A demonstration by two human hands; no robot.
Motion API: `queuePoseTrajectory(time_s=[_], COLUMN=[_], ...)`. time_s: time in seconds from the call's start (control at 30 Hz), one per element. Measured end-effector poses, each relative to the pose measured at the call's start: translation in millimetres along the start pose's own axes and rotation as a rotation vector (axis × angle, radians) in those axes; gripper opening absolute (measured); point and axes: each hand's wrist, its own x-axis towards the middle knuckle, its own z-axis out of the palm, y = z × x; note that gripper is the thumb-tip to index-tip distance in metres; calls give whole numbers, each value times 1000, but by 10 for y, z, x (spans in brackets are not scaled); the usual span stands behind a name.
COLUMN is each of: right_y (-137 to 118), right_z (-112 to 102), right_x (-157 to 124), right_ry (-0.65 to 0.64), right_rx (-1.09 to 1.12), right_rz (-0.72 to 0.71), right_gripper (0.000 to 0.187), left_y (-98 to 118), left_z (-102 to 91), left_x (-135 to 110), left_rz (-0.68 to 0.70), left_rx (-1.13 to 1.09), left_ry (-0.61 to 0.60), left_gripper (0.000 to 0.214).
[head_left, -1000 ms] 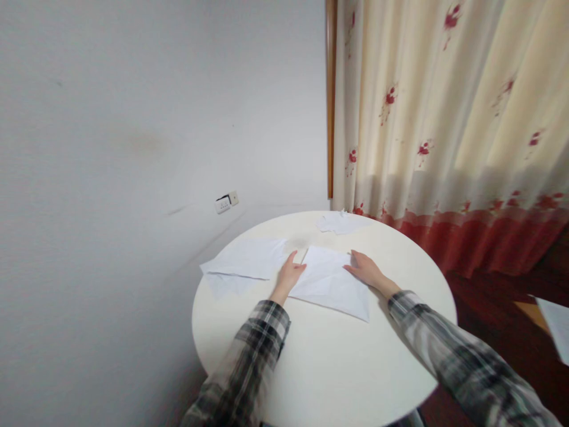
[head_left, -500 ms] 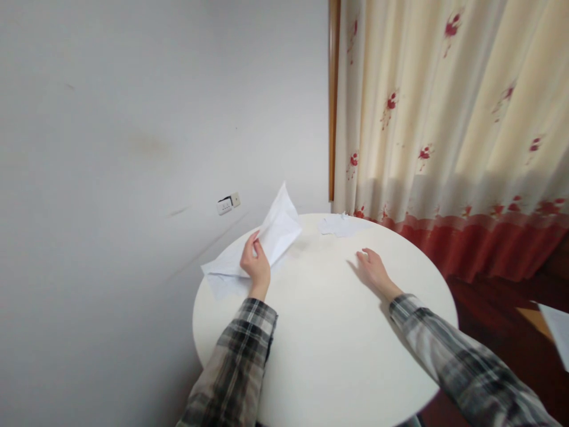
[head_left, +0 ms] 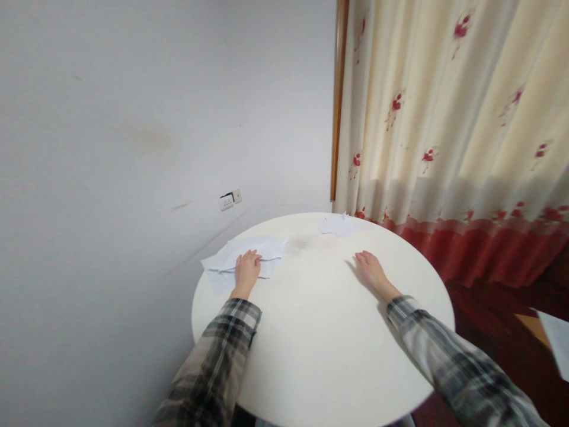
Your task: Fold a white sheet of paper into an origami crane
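My left hand [head_left: 248, 271] lies palm down on white sheets of paper [head_left: 237, 246] at the left rim of the round table. Its fingers rest on the upper sheet, which is flat with a crease near the fingertips; another sheet shows below it. My right hand [head_left: 372, 271] rests on the right half of the tabletop, fingers drawn loosely together and nothing visible in them. Beyond it, near the far rim, is a torn, crumpled piece of white paper [head_left: 336, 225]; the hand does not touch it.
The white round table [head_left: 329, 332] stands close to a pale wall [head_left: 133, 178] with a socket [head_left: 226, 203]. A floral curtain [head_left: 427, 118] hangs behind on the right. Past the right rim, a white sheet [head_left: 555, 341] lies beside something brown.
My left hand has lowered the raised sheet onto the paper at the left and now lies on top of it. My right hand stays in place, its fingers closer together.
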Motion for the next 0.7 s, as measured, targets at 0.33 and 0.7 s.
queuePoseTrajectory(time_s=[0.33,0.7], right_y=[-54,-257], right_z=[-31,-160], right_x=[12,0], right_ry=[-14,-107], right_rx=[44,-51], right_rz=[27,57], right_gripper=[49,42], left_y=[127,354], left_z=[-291,15], left_x=[-21,-83], left_rz=[-330,15], left_rx=[172,129], left_ry=[-29,-446], left_gripper=[42,66])
